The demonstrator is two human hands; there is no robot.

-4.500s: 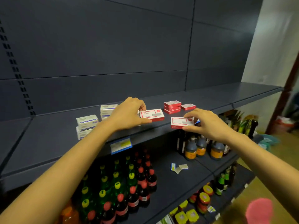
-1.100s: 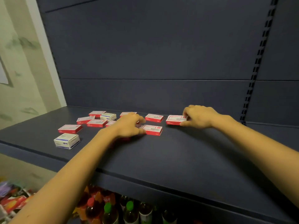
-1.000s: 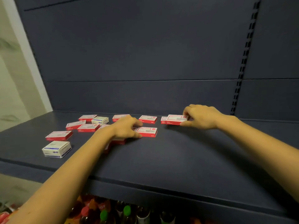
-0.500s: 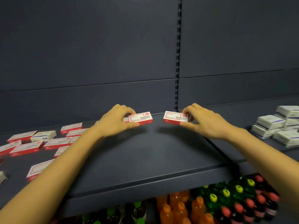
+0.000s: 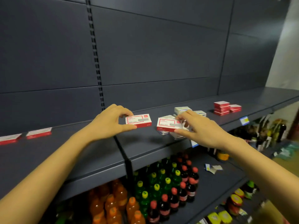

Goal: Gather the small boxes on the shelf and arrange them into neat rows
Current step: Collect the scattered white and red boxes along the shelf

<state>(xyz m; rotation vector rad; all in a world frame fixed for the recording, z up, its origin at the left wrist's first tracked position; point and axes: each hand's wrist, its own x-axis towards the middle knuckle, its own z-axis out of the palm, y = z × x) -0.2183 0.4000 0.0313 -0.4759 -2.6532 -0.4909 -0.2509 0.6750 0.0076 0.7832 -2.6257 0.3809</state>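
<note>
Pinching a red box in the left hand, second red box in the right hand, both just above the shelf. Prob best carried over to the red stack, set flush, edges squared, clear of the white boxes.

No text readable. Print on left box in your left hand, right box in your right hand, price tag: all blurred.

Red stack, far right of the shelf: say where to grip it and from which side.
Probably pinch the red stack across its front and back faces, from the aisle side, spanning all layers: a lower red pile crowds its right end, and loose flat boxes could slide.
</note>
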